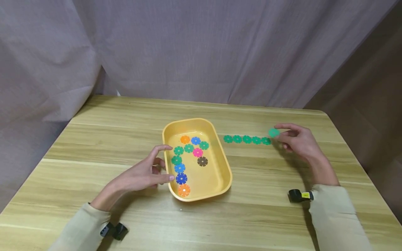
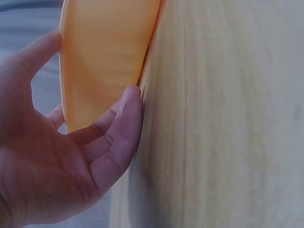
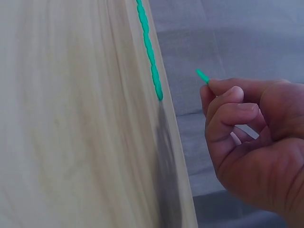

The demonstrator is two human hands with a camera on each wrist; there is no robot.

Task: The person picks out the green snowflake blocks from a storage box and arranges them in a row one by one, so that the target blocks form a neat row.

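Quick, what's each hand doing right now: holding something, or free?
Left hand: holding the yellow tray by its left side.
Right hand: closed, pinching one green notched disc up off the table.

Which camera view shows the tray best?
The head view: it shows nearly the whole tray and the discs inside. The left wrist view catches only part of its side, cropped; the right wrist view shows none.

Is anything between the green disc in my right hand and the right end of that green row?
Nothing visible. The green disc, raised in your right hand, has open space to the right end of the green row; the yellow tray sits off the left end.
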